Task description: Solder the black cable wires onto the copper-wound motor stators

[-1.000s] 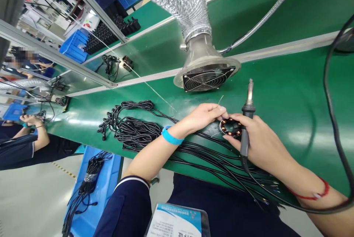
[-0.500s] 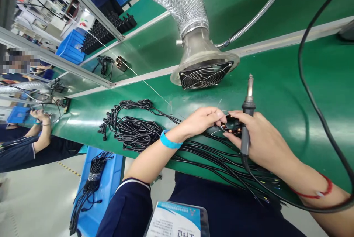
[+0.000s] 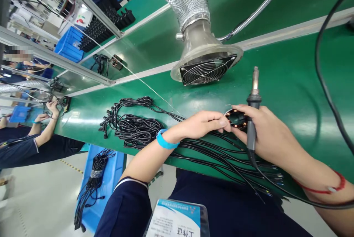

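Between my hands is a motor stator (image 3: 237,119), a dark ring with copper windings around its inside. My right hand (image 3: 267,130) grips the stator's right side between thumb and fingers. In the same hand stands a soldering iron (image 3: 252,130), its metal tip pointing up and away from me. My left hand (image 3: 211,123) is closed at the stator's left edge, with thumb and fingers pressed together; the fingertips' exact hold is partly hidden. A thin wire end sticks out above the ring. Black cables (image 3: 210,152) run beneath both hands.
A fume extractor hood (image 3: 207,59) with a fan grille hangs beyond my hands. Bundled black cables (image 3: 138,130) lie on the green bench (image 3: 290,82) to the left. Below left, a blue bin (image 3: 110,170) holds more cables. A co-worker's hands (image 3: 52,107) are at far left.
The stator has turned so its ring opening faces up more. My right hand and the iron have shifted slightly right. My left fingers have moved from the wire to the ring's edge.
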`<state>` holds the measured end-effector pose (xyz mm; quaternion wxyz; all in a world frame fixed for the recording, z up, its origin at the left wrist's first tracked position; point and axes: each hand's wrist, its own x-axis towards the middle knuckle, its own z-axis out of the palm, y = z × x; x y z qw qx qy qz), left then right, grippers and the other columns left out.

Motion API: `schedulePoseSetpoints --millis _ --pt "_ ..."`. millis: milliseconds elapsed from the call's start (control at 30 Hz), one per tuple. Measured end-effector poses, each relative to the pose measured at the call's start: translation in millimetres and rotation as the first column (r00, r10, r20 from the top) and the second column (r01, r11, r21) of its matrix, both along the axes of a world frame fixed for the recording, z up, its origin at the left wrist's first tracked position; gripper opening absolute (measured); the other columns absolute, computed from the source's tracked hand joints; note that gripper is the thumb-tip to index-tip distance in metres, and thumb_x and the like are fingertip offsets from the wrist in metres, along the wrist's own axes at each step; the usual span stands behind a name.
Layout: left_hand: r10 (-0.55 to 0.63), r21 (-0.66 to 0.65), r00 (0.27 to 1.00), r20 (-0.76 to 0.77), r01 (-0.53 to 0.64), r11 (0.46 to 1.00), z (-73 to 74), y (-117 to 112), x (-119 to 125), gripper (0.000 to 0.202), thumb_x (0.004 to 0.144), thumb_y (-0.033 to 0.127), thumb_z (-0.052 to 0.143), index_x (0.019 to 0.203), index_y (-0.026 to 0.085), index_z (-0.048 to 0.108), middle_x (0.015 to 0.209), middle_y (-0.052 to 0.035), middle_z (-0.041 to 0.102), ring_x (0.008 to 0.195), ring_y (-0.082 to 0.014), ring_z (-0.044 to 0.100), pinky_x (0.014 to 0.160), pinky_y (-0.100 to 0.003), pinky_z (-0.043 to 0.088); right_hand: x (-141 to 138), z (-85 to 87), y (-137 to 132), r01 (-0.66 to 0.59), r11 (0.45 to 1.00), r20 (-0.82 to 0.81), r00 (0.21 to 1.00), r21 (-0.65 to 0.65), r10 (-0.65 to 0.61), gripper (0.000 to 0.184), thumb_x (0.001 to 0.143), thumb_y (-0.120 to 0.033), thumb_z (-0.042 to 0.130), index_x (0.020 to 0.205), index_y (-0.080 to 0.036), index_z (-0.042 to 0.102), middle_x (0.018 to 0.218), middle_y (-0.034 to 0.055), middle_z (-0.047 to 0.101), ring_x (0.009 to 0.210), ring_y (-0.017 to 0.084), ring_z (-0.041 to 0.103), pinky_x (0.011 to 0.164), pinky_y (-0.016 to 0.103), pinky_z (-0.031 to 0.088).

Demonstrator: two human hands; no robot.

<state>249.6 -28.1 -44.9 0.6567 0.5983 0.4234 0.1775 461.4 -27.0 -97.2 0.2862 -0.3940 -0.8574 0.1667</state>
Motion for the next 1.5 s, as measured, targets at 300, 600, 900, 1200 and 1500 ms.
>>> schedulePoseSetpoints --millis 300,600,900,1200,1500 --pt "-0.165 0.219 0.758 -0.631 0.378 0.899 0.4 -10.7 11.9 0.014 0.090 0.024 0.055 0.099 0.016 0.062 0.110 -0.0084 0.060 0.094 -0.0192 0.057 0.080 -0.033 0.046 19.8 8.9 14.3 -0.020 0.999 -0.113 0.993 0.033 0.023 0.050 0.094 -0.039 0.052 0.139 -0.021 0.044 0.123 0.0114 0.062 0.103 0.025 0.063 0.084 0.040 0.053" --pt "0.160 0.161 0.975 -0.157 -0.135 0.978 28.6 -14.4 -10.1 0.023 0.087 0.040 0.060 0.088 0.017 0.056 0.057 0.0084 0.036 0.051 -0.0057 0.029 0.051 -0.022 0.026 -4.8 41.8 -15.3 -0.018 0.997 -0.459 0.888 -0.075 -0.019 0.043 0.092 -0.025 0.061 0.133 -0.025 0.046 0.101 0.0022 0.070 0.091 0.013 0.069 0.085 0.025 0.057" --pt "0.090 0.209 0.996 -0.025 -0.082 0.974 25.5 -15.0 -14.0 0.026 0.090 0.041 0.058 0.087 0.015 0.059 0.069 0.0032 0.050 0.059 -0.0065 0.040 0.057 -0.022 0.035 -27.3 50.6 -18.5 -0.104 0.936 -0.683 0.711 -0.336 -0.166 0.034 0.087 -0.020 0.064 0.116 -0.029 0.050 0.088 -0.0018 0.069 0.079 0.011 0.069 0.071 0.020 0.059" --pt "-0.073 0.286 0.985 -0.159 0.116 0.951 27.8 -11.7 -7.9 0.048 0.100 0.046 0.034 0.082 0.015 0.065 0.082 -0.0045 0.063 0.078 -0.0127 0.058 0.080 -0.027 0.046 -30.9 46.9 -16.1 -0.139 0.910 -0.672 0.718 -0.391 -0.179 0.041 0.082 -0.021 0.068 0.117 -0.028 0.048 0.086 -0.0018 0.066 0.069 0.011 0.067 0.057 0.020 0.057" --pt "0.055 -0.146 0.996 0.065 -0.045 0.988 28.5 -8.5 1.0 0.030 0.088 0.045 0.060 0.081 0.016 0.057 0.069 0.0029 0.058 0.064 -0.0080 0.054 0.067 -0.024 0.044 -25.0 43.7 -16.8 -0.041 0.967 -0.594 0.795 -0.253 -0.122 0.036 0.085 -0.024 0.068 0.116 -0.023 0.049 0.081 -0.0002 0.066 0.069 0.013 0.067 0.063 0.024 0.057"
